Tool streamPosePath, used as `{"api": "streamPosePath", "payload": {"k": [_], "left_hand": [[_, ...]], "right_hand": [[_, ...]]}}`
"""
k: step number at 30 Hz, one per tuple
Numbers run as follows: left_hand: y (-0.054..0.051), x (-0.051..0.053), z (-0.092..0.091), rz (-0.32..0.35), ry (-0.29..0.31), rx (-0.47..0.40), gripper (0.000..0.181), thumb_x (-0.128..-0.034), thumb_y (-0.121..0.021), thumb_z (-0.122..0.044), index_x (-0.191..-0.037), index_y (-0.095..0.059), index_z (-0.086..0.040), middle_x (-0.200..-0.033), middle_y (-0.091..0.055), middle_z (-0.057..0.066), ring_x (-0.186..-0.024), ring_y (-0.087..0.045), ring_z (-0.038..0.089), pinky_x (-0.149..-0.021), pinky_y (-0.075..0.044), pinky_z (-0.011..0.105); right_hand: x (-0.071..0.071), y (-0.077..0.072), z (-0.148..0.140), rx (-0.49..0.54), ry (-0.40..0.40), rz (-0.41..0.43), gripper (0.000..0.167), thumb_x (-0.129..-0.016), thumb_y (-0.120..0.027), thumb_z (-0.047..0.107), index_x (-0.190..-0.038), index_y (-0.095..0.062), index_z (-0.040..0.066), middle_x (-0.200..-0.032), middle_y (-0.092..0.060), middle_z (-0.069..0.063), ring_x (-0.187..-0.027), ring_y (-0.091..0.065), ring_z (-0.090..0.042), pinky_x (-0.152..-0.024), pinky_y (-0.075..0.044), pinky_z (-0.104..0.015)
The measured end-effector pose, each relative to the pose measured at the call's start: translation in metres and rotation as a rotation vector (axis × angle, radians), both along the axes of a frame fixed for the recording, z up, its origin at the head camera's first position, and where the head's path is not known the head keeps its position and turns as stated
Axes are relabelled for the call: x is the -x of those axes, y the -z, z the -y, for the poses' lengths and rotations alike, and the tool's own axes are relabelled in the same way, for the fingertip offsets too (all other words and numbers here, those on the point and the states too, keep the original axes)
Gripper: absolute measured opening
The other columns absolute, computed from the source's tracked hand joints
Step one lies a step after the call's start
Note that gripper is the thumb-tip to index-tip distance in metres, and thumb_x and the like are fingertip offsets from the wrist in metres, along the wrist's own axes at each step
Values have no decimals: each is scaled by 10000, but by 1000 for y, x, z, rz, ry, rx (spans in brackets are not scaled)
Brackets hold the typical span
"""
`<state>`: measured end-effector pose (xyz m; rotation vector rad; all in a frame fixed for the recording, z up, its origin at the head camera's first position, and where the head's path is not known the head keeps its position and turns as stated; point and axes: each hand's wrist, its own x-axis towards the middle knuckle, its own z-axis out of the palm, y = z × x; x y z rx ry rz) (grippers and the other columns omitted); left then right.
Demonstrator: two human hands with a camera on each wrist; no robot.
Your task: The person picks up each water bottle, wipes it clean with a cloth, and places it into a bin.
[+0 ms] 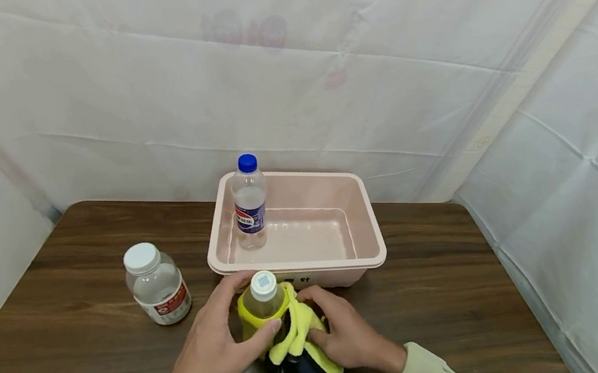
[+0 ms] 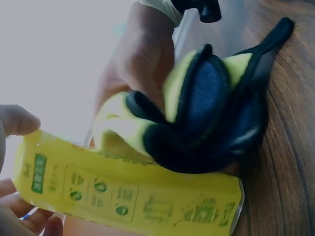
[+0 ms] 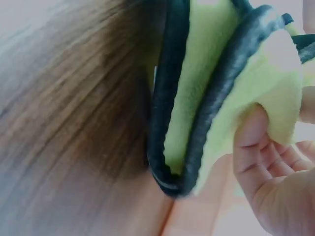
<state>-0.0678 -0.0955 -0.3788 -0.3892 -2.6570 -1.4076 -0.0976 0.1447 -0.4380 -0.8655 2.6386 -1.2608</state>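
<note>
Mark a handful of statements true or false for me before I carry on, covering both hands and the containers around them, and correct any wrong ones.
1. The clear plastic bottle with the blue cap stands inside the pink rectangular plastic bin. True.
2. The clear plastic jar with the white lid stands on the brown wooden table. True.
3. The jar's lid is off. False: it is on.
4. The right hand pinches the soft yellow cloth item with dark trim. True.
5. The left hand is empty. False: it holds the yellow-wrapped bottle with the white cap.
</note>
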Motion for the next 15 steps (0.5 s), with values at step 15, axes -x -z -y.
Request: {"api": "streamPosePath", "payload": {"k": [15], "left_hand": [[6,1,-5,-64,6,-12,525,-890,-824,-452,-1356,-636,-302,-1337,-586,-118,-1124,-579,76,-939,-562,368]], "right_hand": [[0,-22,-6,280,-102,-137,518,-874,-658,-160,-1328,-568,71,-1131,-659,-123,-885,-627,-69,-679,-602,-241]]}}
